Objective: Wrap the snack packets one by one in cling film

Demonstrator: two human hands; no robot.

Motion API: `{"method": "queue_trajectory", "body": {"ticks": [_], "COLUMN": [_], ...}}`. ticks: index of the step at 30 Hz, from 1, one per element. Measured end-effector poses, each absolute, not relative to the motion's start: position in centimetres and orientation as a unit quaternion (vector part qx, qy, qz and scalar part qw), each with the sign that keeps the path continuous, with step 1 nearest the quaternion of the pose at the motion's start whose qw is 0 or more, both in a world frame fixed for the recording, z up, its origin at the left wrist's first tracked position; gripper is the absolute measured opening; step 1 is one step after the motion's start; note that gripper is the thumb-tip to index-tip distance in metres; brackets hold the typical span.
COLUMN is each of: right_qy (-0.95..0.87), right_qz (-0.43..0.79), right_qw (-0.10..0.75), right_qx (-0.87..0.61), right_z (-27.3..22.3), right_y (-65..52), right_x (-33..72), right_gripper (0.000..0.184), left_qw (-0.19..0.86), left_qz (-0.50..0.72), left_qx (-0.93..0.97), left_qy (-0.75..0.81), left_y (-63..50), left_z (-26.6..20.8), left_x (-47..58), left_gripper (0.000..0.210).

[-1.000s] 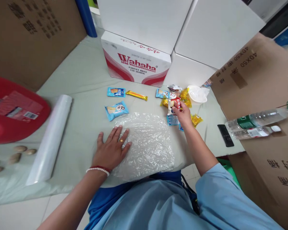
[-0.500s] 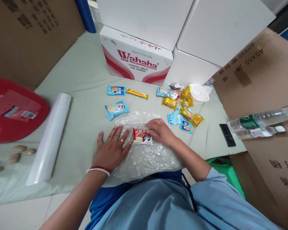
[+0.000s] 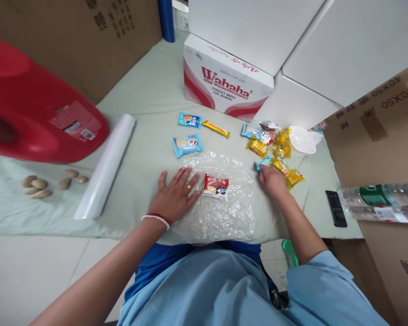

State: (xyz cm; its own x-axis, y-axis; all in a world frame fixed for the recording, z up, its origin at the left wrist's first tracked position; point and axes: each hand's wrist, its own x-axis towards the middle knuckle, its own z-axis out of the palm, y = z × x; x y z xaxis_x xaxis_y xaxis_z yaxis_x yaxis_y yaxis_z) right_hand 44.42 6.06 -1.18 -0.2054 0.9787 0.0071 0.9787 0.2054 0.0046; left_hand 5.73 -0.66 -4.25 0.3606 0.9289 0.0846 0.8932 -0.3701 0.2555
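Note:
My left hand [image 3: 177, 194] lies flat with fingers spread, on the left edge of a crinkled sheet of clear plastic film [image 3: 224, 222]. On that film rests a red and white wrapped snack cake [image 3: 216, 187], just right of the left fingertips and apart from them. My right hand [image 3: 274, 181] is at the snack pile on the right, its fingers closed on a small blue snack packet [image 3: 263, 162]; the hand partly hides it. Yellow-wrapped snacks [image 3: 281, 166] lie against the right hand's far side. Another blue packet [image 3: 251, 131] sits farther back.
Beyond the film lie blue packets [image 3: 188, 146] and a yellow stick snack [image 3: 216, 128]. A film roll [image 3: 105, 167], stones [image 3: 37, 184] and a red jug [image 3: 47, 113] stand left. A Wahaba-style water carton [image 3: 227, 81] is behind; a white bowl [image 3: 302, 139], black remote [image 3: 336, 208] and bottles [image 3: 374, 196] are right.
My right hand has left the red and white snack cake and moved right to the blue packets. My left hand stays on the film. The whole view has shifted.

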Motion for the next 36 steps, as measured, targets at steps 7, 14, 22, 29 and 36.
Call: {"method": "queue_trajectory", "body": {"ticks": [7, 14, 22, 29, 36], "right_qy": [-0.713, -0.799, -0.835, -0.824, -0.890], "right_qz": [0.168, 0.282, 0.127, 0.121, 0.127], "right_qw": [0.282, 0.240, 0.140, 0.209, 0.082], "right_qx": [-0.620, -0.474, -0.517, -0.513, -0.431], "right_z": [0.7, -0.2, -1.1, -0.8, -1.6], "right_y": [6.2, 3.8, 3.7, 2.5, 1.3], "right_x": [40.6, 30.7, 28.7, 29.1, 29.5], "right_gripper": [0.041, 0.032, 0.034, 0.040, 0.080], "left_qw": [0.085, 0.080, 0.093, 0.099, 0.096], "left_qz": [0.095, 0.095, 0.117, 0.121, 0.115], "left_qx": [0.821, 0.823, 0.820, 0.814, 0.805], "left_qy": [0.556, 0.555, 0.553, 0.559, 0.574], "left_y": [-0.7, -0.8, -0.7, -1.1, -1.5], "left_z": [-4.2, -3.9, -4.3, -4.2, -4.2], "left_x": [5.7, 5.8, 5.7, 5.8, 6.3], "left_gripper": [0.060, 0.059, 0.058, 0.058, 0.057]}}
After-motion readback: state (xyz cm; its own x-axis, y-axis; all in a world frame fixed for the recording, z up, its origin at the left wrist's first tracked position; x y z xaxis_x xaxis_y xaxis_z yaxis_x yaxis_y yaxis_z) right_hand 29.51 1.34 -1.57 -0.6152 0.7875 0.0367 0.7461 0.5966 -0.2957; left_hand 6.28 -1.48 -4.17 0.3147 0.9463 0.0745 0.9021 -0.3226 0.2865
